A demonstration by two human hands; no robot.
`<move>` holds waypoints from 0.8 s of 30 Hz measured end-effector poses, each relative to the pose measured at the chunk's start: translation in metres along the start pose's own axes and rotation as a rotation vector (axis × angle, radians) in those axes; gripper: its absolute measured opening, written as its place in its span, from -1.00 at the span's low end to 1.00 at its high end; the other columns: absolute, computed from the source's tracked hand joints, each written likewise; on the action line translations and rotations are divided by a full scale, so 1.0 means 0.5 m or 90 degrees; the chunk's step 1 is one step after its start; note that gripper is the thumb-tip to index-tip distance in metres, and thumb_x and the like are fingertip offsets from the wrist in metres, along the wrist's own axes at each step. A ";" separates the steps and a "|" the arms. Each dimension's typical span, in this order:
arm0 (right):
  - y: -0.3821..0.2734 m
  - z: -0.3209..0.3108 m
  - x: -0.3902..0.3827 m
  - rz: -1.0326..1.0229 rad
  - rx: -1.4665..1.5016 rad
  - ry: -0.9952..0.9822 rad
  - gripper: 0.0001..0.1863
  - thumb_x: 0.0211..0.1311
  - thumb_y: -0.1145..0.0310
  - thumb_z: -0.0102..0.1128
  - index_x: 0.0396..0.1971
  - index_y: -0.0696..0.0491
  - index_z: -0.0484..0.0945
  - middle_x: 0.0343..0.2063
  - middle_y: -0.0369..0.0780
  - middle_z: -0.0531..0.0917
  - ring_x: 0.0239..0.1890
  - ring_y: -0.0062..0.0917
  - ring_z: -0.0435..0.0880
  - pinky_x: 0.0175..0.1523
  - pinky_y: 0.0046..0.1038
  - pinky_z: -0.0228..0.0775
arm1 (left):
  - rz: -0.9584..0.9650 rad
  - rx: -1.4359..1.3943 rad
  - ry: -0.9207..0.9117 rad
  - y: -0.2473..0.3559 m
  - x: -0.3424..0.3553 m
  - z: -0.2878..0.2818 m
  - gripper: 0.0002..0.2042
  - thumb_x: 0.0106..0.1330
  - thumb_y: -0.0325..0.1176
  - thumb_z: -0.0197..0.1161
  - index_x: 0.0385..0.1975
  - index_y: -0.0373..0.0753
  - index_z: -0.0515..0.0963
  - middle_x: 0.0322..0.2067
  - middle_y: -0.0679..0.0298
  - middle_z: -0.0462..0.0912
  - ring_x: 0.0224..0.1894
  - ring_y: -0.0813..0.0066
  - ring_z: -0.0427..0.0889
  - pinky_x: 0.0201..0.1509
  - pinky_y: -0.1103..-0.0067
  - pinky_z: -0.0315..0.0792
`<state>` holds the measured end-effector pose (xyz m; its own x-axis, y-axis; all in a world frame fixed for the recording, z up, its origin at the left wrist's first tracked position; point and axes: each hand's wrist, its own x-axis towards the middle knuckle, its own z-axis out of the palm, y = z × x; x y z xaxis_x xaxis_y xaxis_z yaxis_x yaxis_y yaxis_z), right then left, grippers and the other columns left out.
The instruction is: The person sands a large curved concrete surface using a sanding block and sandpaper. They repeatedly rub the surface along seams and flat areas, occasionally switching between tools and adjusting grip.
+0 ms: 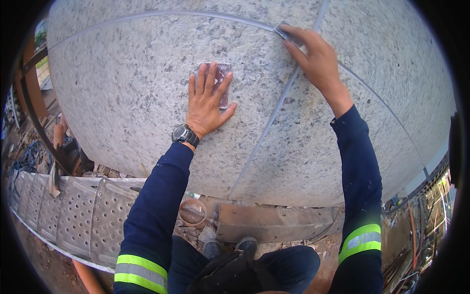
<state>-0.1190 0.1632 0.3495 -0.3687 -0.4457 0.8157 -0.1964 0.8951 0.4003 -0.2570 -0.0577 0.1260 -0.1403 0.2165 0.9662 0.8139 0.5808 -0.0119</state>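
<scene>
My left hand lies with its fingers spread over a small maroon rectangular card or packet, against a speckled grey stone panel. Whether the card is stuck to the stone or only pressed there, I cannot tell. Higher up and to the right, my right hand pinches a small flat grey piece. Its edge meets the grey joint line running across the stone, just left of where a second, slanting joint crosses.
A perforated metal plank lies at the lower left. Below the stone are a round bucket, a rusty steel beam and rubble around my shoes. Dark metal framing stands at the left edge.
</scene>
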 end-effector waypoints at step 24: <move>-0.040 0.034 0.017 -0.034 -0.016 0.029 -0.64 0.44 0.18 0.36 0.19 -0.28 0.70 -0.38 -0.30 0.59 -0.44 -0.40 0.58 -0.30 -0.37 0.45 | 0.000 0.003 0.012 -0.004 -0.002 0.004 -0.12 0.32 0.16 0.33 0.65 0.25 0.14 0.71 0.13 -0.18 0.74 0.06 -0.28 0.73 0.06 -0.40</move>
<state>-0.1336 0.1413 0.3415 -0.3162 -0.4927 0.8107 -0.1914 0.8701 0.4541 -0.2597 -0.0577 0.1245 -0.1302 0.2019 0.9707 0.8111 0.5848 -0.0128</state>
